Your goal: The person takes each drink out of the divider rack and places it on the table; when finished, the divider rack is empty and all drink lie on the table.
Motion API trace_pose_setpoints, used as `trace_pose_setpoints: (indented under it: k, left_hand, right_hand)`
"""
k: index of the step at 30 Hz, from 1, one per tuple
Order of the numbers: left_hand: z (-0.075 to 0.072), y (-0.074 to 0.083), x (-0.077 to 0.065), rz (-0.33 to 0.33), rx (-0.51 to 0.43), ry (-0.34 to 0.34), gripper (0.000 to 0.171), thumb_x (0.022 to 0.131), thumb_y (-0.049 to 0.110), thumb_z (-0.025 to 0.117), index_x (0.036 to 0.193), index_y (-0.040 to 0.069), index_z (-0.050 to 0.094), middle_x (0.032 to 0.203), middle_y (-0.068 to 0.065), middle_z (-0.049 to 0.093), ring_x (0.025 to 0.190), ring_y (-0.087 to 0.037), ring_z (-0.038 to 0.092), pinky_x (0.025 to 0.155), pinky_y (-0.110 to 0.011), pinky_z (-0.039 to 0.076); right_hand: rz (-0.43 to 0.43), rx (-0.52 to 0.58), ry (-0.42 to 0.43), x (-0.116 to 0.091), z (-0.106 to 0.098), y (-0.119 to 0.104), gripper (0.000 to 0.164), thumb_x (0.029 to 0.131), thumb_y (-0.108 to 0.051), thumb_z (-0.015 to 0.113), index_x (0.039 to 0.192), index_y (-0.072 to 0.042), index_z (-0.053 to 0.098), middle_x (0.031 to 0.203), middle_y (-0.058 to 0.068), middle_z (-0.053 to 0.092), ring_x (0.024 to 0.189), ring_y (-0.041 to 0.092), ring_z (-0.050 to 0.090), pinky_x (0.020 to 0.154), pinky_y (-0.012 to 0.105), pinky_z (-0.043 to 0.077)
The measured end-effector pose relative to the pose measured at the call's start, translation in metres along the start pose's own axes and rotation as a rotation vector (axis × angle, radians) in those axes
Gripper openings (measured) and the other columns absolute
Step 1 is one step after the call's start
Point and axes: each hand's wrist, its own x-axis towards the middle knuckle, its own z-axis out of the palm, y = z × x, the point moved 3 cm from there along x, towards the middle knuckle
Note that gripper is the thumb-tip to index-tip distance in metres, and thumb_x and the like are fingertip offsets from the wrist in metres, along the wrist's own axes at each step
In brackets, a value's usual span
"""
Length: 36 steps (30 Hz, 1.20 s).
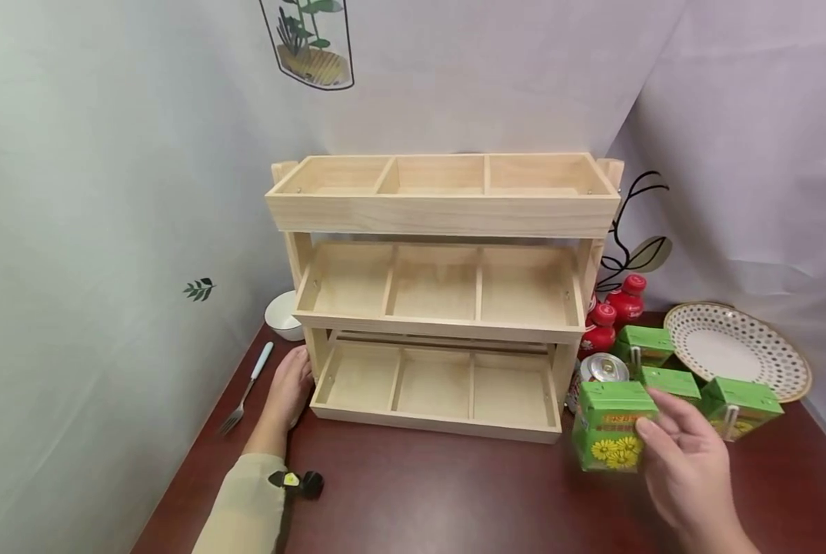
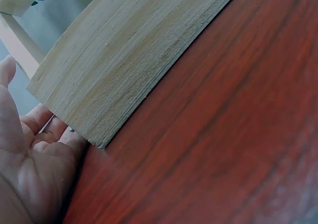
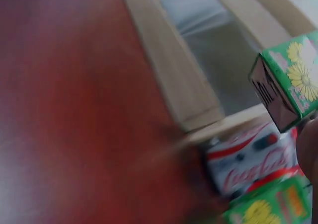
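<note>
My right hand [image 1: 690, 462] pinches a green drink carton [image 1: 615, 431] printed with yellow flowers, held upright over the table right of the shelf's lower corner. In the right wrist view the carton [image 3: 293, 80] shows its pinkish end and yellow flowers, with a sliver of hand below. At the left stands my other hand [image 1: 290, 385], beside the lower left corner of a three-tier wooden shelf [image 1: 441, 215]. The left wrist view shows this left hand [image 2: 35, 164] with palm in sight and fingers loosely bent, fingertips partly hidden behind the shelf's wooden side [image 2: 124, 60].
Several more green cartons [image 1: 738, 400], a soda can [image 1: 603, 368] and red bottles [image 1: 626, 298] crowd the right side, before a dotted plate [image 1: 787, 362]. A fork [image 1: 250, 385] and a white bowl [image 1: 284, 315] lie at left. Each shelf tier has three compartments.
</note>
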Motion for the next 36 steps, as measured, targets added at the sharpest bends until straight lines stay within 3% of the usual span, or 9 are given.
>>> trace_pose_setpoints:
  k: [3,7,11,16,21,29,32,36]
  left_hand:
    - [-0.002,0.002,0.002,-0.002,-0.004,0.007,0.038,0.104,0.035,0.043,0.126,0.004,0.047,0.125,-0.006,0.053,0.12,-0.015,0.05,0.095,-0.025,0.044]
    - [-0.007,0.007,0.001,-0.021,-0.008,0.013,0.049,0.104,0.044,0.034,0.131,0.003,0.041,0.122,-0.004,0.053,0.117,-0.014,0.051,0.094,-0.024,0.044]
    - [-0.009,0.007,0.001,-0.025,-0.066,-0.012,0.058,0.104,0.05,0.019,0.133,0.003,0.035,0.121,-0.003,0.051,0.112,-0.014,0.051,0.094,-0.024,0.044]
    - [-0.011,0.009,0.004,-0.041,-0.107,-0.003,0.052,0.105,0.047,0.018,0.132,0.007,0.036,0.124,-0.006,0.047,0.112,-0.016,0.05,0.095,-0.024,0.042]
    - [-0.012,0.011,0.003,-0.045,-0.087,-0.006,0.056,0.104,0.049,0.017,0.134,0.005,0.034,0.126,-0.007,0.045,0.115,-0.017,0.049,0.096,-0.024,0.042]
    - [-0.014,0.008,0.002,-0.042,0.035,0.038,0.049,0.107,0.04,0.018,0.132,0.004,0.04,0.124,-0.005,0.05,0.115,-0.012,0.051,0.092,-0.02,0.044]
    - [-0.01,0.006,0.002,-0.057,0.05,0.076,0.053,0.106,0.044,0.019,0.13,0.003,0.041,0.125,-0.007,0.05,0.113,-0.014,0.052,0.091,-0.022,0.045]
    - [-0.001,0.005,0.003,-0.067,0.14,0.094,0.066,0.104,0.05,0.015,0.135,-0.002,0.041,0.135,-0.016,0.045,0.122,-0.024,0.046,0.101,-0.033,0.04]
  right_hand:
    - [-0.018,-0.034,0.097,-0.014,-0.017,0.008,0.049,0.084,0.035,0.031,0.129,0.02,0.042,0.098,0.024,0.067,0.077,0.02,0.063,0.065,0.026,0.053]
    - [-0.006,-0.145,0.194,-0.031,-0.035,0.022,0.047,0.085,0.032,0.04,0.129,0.017,0.045,0.114,0.021,0.065,0.092,0.02,0.067,0.073,0.025,0.055]
    - [0.037,-0.217,0.217,-0.041,-0.046,0.029,0.048,0.085,0.03,0.043,0.13,0.012,0.047,0.124,0.016,0.063,0.107,0.02,0.063,0.081,0.026,0.053]
    - [0.054,-0.184,0.141,-0.038,-0.048,0.035,0.058,0.079,0.037,0.035,0.128,0.009,0.043,0.125,0.016,0.06,0.111,0.02,0.061,0.085,0.027,0.052]
    - [0.097,-0.205,0.068,-0.039,-0.049,0.037,0.066,0.074,0.038,0.027,0.133,0.013,0.039,0.127,0.016,0.059,0.109,0.02,0.061,0.083,0.026,0.053]
    - [0.179,-0.397,0.09,-0.035,-0.049,0.038,0.067,0.068,0.036,0.03,0.13,0.013,0.04,0.122,0.006,0.061,0.106,0.014,0.061,0.082,0.023,0.052]
    - [0.149,-0.449,0.007,-0.032,-0.047,0.034,0.065,0.069,0.036,0.029,0.13,0.018,0.035,0.127,0.01,0.057,0.118,0.017,0.054,0.083,0.021,0.051]
    - [0.037,-0.395,-0.238,-0.017,-0.044,0.017,0.062,0.071,0.037,0.027,0.132,0.027,0.02,0.137,0.031,0.043,0.133,0.03,0.04,0.103,0.026,0.038]
